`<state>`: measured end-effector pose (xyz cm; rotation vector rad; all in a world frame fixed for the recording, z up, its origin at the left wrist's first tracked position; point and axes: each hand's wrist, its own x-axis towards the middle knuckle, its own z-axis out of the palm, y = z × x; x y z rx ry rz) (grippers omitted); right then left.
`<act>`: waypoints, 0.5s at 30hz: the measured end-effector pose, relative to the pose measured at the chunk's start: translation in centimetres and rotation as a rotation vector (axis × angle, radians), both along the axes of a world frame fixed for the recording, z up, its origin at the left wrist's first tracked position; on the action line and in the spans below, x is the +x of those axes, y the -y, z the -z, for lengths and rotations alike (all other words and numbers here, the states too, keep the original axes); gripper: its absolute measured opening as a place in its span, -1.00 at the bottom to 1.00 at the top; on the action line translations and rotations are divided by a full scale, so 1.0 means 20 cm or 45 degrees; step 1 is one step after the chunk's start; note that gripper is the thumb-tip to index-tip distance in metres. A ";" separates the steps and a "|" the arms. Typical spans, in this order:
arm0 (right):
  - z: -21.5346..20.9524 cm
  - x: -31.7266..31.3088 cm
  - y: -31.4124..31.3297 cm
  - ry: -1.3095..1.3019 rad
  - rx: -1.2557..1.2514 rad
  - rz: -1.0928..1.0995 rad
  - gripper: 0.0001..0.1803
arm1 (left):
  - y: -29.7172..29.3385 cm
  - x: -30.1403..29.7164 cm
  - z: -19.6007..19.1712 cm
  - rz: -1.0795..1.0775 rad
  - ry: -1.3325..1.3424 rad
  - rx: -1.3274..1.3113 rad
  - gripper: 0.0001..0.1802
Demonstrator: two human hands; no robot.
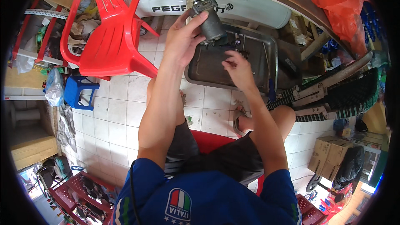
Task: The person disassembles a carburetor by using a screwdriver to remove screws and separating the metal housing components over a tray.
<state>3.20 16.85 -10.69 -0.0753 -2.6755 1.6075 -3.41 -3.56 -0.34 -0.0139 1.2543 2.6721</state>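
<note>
Left hand gripped a grey cylindrical motor part, held upright at 12 o'clock above a metal tray on the tiled floor. Right hand hovered over the tray, fingers curled; whether it pinched a small part, cannot tell. Red plastic chair stood at 10 o'clock.
</note>
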 end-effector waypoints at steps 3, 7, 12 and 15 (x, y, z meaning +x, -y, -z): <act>0.03 -0.02 0.12 -0.139 0.090 -0.095 -0.87 | -0.02 -0.02 0.04 -0.020 0.064 0.000 0.03; 0.13 -0.10 0.23 -0.218 0.286 -0.188 -0.83 | -0.03 -0.01 0.05 -0.016 0.110 -0.004 0.13; 0.19 -0.18 0.34 -0.114 0.534 -0.162 -0.82 | -0.05 0.01 0.03 0.019 0.110 -0.058 0.18; 0.18 -0.20 0.40 0.011 0.755 -0.176 -0.75 | -0.05 0.02 0.02 0.026 0.116 -0.109 0.22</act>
